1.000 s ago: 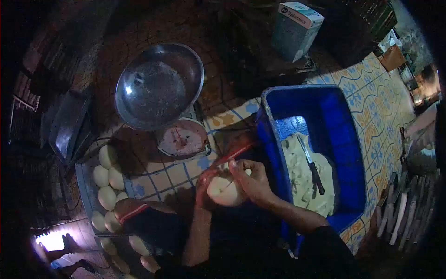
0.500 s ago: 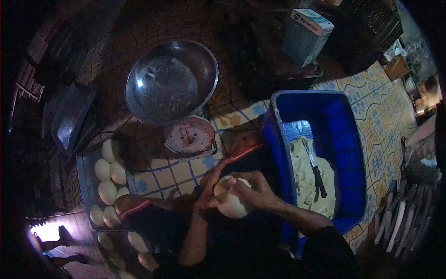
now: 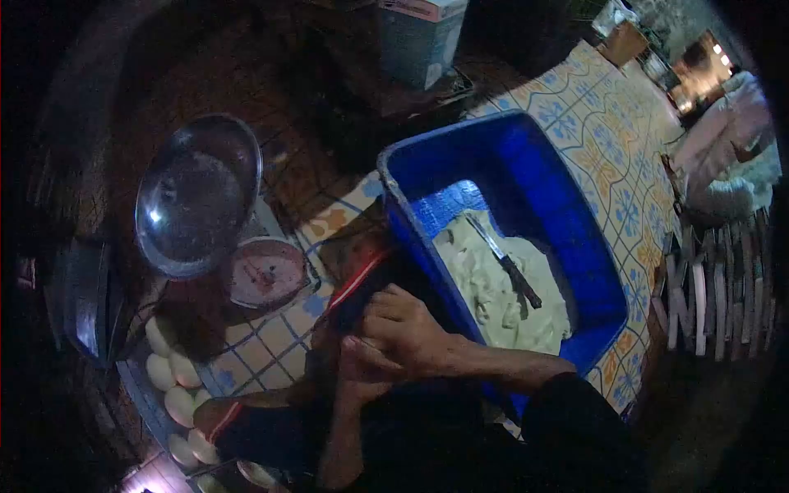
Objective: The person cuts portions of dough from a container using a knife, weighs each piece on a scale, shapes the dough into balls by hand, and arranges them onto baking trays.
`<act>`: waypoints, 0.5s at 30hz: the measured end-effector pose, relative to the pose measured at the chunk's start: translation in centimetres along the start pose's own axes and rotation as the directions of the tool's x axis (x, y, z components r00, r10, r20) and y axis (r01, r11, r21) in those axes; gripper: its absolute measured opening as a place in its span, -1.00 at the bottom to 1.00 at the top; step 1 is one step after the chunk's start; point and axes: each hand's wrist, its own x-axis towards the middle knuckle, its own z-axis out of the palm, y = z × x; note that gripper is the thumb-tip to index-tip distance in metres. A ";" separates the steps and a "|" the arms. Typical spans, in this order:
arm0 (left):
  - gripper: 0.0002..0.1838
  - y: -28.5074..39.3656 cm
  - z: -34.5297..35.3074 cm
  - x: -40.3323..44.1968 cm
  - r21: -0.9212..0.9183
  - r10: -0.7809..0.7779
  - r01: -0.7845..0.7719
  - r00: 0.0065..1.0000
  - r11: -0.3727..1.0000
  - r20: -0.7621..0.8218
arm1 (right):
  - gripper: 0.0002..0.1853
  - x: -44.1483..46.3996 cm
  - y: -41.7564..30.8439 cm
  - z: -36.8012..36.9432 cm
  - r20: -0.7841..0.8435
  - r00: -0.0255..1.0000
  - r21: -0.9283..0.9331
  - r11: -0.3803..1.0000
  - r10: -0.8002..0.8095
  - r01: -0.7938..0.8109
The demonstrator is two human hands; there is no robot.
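Observation:
My right hand (image 3: 403, 327) is closed, its curled fingers laid over my left hand (image 3: 359, 366). The left is closed as well, pressed against the right from below. The pale dough ball seen between them half a second ago is covered by the hands now. To their right stands a blue crate (image 3: 508, 123) with a mass of pale dough (image 3: 468, 271) in it. On that dough lies a knife (image 3: 518, 279) with a dark handle. Several rounded dough balls (image 3: 182, 406) sit on a tray at the lower left.
A kitchen scale (image 3: 267, 273) with a wide metal bowl (image 3: 199, 197) stands left of the crate. Behind is a box (image 3: 423, 41). Dark metal pans (image 3: 86, 308) are at far left. Slats (image 3: 715, 296) and a person's arm (image 3: 715, 148) appear at right.
The view has turned, so the crate, scale and tray appear further left. My hands have closed together and the dough ball between them has gone out of sight.

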 end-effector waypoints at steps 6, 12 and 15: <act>-0.22 0.5 1.0 1.3 0.139 -0.084 0.068 0.990 0.988 0.109 | -0.71 1.0 -1.6 -4.0 0.120 0.689 0.618 0.489 0.715 -0.615; -0.38 1.5 -0.8 -0.7 -0.086 -0.487 0.541 0.807 0.837 0.335 | -0.66 0.4 2.3 -13.9 -0.175 0.570 0.899 0.366 0.803 -0.240; -0.38 -0.3 -1.8 -3.2 -0.324 -0.379 0.415 0.909 0.850 0.171 | -0.36 -3.6 5.5 -20.6 -0.180 0.867 0.950 0.311 0.464 0.031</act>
